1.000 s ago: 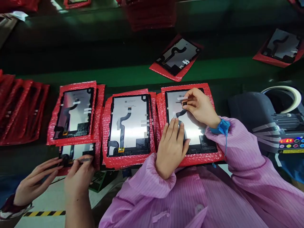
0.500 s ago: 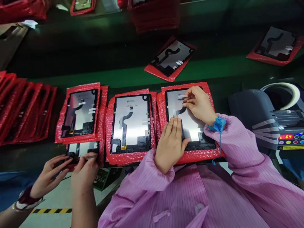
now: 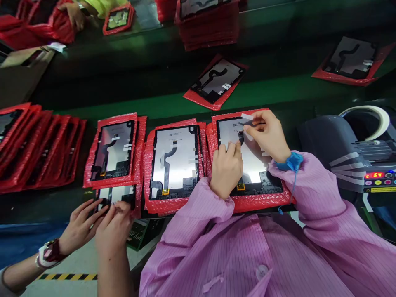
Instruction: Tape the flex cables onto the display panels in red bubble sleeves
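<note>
A display panel lies back-up on red bubble wrap in front of me, with a black flex cable across its silver back. My left hand rests on the panel with fingers curled, pressing the cable near its upper end. My right hand is above the panel's top edge and pinches a strip of pale tape. A blue wrist strap sits on my right wrist. Two more panels lie on red wrap to the left.
A co-worker's two hands work on a small panel at lower left. A tape dispenser with a tape roll stands at right. Stacks of red wrap lie far left. More panels rest on the green belt beyond.
My right hand has lifted toward the panel's top edge with a tape strip. My left hand slid up the panel and curled its fingers. The view shifted slightly.
</note>
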The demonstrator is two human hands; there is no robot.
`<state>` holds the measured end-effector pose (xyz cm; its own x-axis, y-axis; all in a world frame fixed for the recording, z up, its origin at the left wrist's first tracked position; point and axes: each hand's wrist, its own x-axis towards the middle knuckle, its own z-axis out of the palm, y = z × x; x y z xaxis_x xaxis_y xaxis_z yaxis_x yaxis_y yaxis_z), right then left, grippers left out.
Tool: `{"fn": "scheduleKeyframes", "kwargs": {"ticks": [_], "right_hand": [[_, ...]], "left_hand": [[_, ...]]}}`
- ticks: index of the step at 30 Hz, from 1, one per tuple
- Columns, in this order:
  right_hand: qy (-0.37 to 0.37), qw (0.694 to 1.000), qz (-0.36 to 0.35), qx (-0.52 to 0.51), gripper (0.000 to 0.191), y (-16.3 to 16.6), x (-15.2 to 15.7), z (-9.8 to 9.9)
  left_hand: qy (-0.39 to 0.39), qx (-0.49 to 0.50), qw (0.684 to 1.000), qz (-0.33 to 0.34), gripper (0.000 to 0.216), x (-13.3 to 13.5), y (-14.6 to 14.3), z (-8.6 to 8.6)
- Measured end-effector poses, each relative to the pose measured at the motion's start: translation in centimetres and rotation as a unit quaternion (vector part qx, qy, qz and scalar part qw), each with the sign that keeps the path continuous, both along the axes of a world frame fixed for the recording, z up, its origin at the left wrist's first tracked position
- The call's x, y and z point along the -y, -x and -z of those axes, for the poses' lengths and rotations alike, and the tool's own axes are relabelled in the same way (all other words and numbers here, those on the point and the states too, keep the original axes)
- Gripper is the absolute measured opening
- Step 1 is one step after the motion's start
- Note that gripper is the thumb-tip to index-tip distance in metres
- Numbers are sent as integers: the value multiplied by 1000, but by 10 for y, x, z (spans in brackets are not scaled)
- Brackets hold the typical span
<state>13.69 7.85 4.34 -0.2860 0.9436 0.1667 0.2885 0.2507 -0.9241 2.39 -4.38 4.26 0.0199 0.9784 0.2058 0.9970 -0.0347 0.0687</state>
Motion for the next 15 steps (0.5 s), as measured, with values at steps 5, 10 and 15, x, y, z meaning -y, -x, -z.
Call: {"fn": "scheduleKeyframes", "kwargs": {"ticks": [5, 10, 15], "right_hand": [[31, 997, -14, 68, 8, -8, 6, -11], [-10, 990, -16, 143, 14, 0, 7, -5], [-16, 986, 1, 165, 16, 7, 12, -3]], "left_hand": [[6, -9, 1000, 7, 45, -8, 0, 0], [21, 9, 1000, 2, 46, -11, 0, -3], [22, -1, 1000, 2, 45, -10, -1, -4]]}}
